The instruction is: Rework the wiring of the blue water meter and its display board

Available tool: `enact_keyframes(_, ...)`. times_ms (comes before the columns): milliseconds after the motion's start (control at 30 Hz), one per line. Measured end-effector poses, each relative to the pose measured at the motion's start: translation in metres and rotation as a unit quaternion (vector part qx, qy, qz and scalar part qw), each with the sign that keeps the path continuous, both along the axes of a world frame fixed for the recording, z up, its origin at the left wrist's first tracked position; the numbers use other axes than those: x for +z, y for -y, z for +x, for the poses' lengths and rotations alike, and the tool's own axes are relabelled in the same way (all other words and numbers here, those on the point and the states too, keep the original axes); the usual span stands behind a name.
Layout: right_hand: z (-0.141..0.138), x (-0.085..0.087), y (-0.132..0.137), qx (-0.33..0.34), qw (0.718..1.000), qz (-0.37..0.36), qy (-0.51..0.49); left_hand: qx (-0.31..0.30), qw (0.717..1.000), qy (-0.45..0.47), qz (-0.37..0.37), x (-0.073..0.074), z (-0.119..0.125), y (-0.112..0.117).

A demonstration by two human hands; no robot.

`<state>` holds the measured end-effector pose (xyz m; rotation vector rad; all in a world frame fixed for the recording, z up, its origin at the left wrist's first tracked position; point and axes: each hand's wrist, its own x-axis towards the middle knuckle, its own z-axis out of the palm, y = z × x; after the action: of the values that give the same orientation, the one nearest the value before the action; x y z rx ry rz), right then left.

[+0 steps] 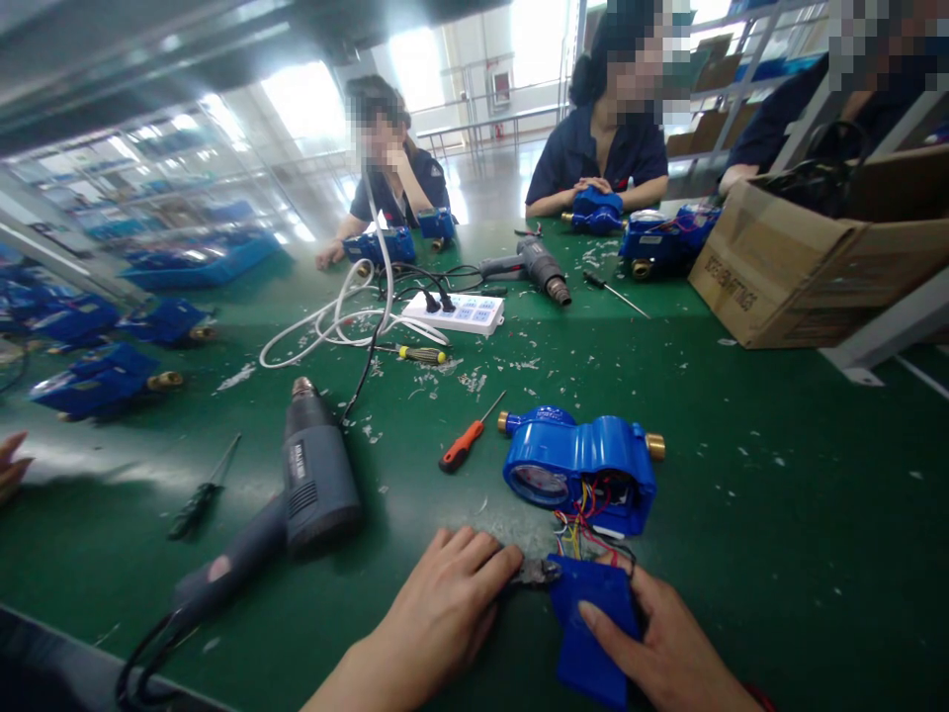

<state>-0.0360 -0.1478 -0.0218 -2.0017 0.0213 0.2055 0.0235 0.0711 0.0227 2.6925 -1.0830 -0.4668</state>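
On the green table in front of me lies a blue water meter (585, 450) with brass ends, its housing open and thin coloured wires (582, 524) coming out. Those wires run to a flat blue cover (593, 623), which my right hand (659, 633) grips with the thumb on top. My left hand (452, 593) is closed around a pair of cutting pliers (538, 572); the handles are hidden under the fingers. The pliers' dark jaws touch or nearly touch the cover's upper left edge, close to the wires.
A heat gun (318, 475) and dark screwdriver (197, 509) lie left; an orange screwdriver (461, 445) lies beside the meter. Beyond are a power strip (460, 311), yellow screwdriver (422, 354), second heat gun (545, 269) and cardboard box (786, 267). Co-workers sit opposite; another person's hand (11, 465) shows left.
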Motion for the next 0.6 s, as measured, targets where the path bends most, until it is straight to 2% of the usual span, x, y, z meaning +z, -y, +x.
enact_keyframes(233,-0.001,0.002,0.001,0.011,1.0,-0.013,0.001,-0.001,0.998,-0.053,-0.026,-0.003,0.006,-0.004)
enact_keyframes(367,-0.005,-0.009,0.001,0.006,1.0,-0.009,-0.007,0.038,0.996,-0.053,-0.053,-0.002,-0.001,-0.006)
enact_keyframes(467,-0.009,-0.021,-0.002,-0.027,0.995,-0.083,0.054,0.097,0.991,0.0,-0.095,-0.01,-0.02,-0.007)
enact_keyframes(600,-0.011,-0.028,-0.004,-0.044,0.957,-0.198,0.208,0.155,0.978,0.076,-0.12,-0.03,-0.049,-0.003)
